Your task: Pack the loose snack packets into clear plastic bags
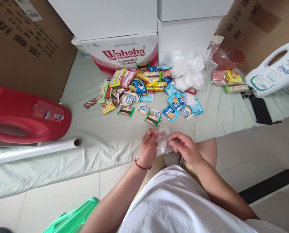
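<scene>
My left hand (148,147) is closed on a small clear plastic bag (162,142) at the front edge of the cloth-covered table. From the other side, my right hand (184,147) pinches at the bag's right edge with thumb and fingertips. The bag looks thin and crumpled, and I cannot make out anything inside it. Just beyond it lie a green-ended biscuit pack (153,117), a white-and-blue biscuit packet (143,109) and a light-blue snack packet (170,113).
A pile of mixed wrapped snacks (134,82) lies farther back, beside bunched clear bags (188,69). Left are a red jug (28,113) and a plastic film roll (35,151). Right are a white detergent bottle (275,69), a black phone (261,110) and bagged snacks (231,79). Boxes (120,53) stand behind.
</scene>
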{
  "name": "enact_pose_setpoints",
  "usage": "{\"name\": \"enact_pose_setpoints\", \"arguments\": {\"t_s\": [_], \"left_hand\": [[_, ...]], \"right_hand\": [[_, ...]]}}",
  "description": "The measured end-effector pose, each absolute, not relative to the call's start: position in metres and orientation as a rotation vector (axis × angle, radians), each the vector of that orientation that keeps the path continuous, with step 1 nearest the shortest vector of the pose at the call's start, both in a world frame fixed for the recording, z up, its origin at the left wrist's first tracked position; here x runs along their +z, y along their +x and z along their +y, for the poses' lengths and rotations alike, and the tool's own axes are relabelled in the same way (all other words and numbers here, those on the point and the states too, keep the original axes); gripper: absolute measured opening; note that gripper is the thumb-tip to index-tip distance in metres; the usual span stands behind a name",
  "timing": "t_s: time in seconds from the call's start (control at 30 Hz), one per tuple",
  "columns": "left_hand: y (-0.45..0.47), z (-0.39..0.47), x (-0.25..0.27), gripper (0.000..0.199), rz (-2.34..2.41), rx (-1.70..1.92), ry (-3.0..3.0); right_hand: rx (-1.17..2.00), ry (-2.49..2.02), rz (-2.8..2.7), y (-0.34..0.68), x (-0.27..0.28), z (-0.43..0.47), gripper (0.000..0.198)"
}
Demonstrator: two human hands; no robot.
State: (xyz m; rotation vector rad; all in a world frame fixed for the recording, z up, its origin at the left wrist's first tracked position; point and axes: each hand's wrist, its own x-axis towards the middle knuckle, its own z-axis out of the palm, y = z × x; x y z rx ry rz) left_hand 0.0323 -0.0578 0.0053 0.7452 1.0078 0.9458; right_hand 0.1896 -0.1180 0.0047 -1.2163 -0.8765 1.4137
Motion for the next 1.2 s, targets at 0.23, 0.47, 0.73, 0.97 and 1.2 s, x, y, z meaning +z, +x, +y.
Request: {"name": "enact_pose_setpoints", "arguments": {"t_s": [0.23,0.47,0.73,0.97,1.2], "left_hand": [[0.005,-0.043,0.021,0.033,0.779,0.855,0.537],[-0.012,-0.035,0.026,0.035,0.764,0.739,0.617],[-0.011,-0.026,0.019,0.039,0.816,0.763,0.684],[-0.003,-0.036,0.013,0.038,1.343,1.215,1.217],[0.037,-0.081,0.031,0.033,1.041,0.981,1.218]], "right_hand": [[1.199,-1.361,-0.606,0.232,0.005,-0.111,0.036],[1.597,-1.216,-0.32,0.215,0.001,-0.107,0.063],[1.785,-1.177,-0.313,0.223,0.0,-0.104,0.051],[1.599,-1.219,-0.411,0.217,0.005,-0.11,0.04],[1.255,-1.3,-0.792,0.182,0.019,-0.109,0.026]]}}
